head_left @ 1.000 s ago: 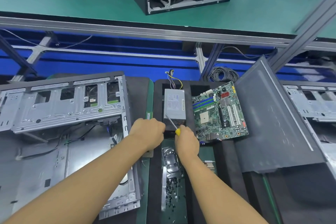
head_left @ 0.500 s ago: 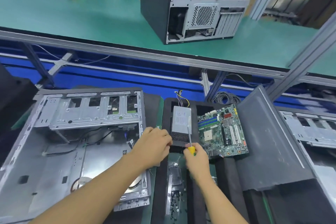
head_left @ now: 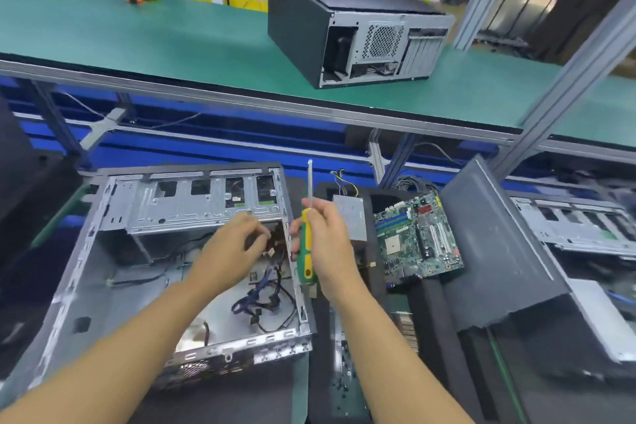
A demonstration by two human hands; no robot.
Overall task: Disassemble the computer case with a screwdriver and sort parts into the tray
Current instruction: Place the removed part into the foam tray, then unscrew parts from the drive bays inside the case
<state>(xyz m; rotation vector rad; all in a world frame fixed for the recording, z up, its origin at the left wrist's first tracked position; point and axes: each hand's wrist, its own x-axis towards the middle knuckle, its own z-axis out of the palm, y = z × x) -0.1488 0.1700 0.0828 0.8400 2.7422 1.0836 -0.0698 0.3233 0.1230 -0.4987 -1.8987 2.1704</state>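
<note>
A long green shelf [head_left: 172,45] runs across the scene, behind and above an open computer case [head_left: 103,286], which lies on its side on the workbench with its bare metal interior facing up. On the shelf, behind and to the right of the open case, stands a closed black computer case [head_left: 309,21] with its rear panel facing the viewer. Well to the right of the open case, a grey side panel [head_left: 499,251] leans at an angle. Between that panel and the open case lies a black tray [head_left: 434,317], just beside the case's right wall. In the tray's far part, a green motherboard [head_left: 418,239] lies flat, with a silver power supply [head_left: 351,217] between it and the case. The person's left hand [head_left: 230,248] reaches inside the open case near its drive cage, fingers curled; motion blur makes it impossible to tell whether it holds anything. The right hand [head_left: 327,244] hovers over the case's right wall, wrapped around the yellow and green handle of a screwdriver [head_left: 305,244] whose shaft points up and away. Loose dark cables [head_left: 265,303] lie in the case's near right corner. Small dark screws [head_left: 344,385] lie scattered in the tray's near part, just right of the case.
</note>
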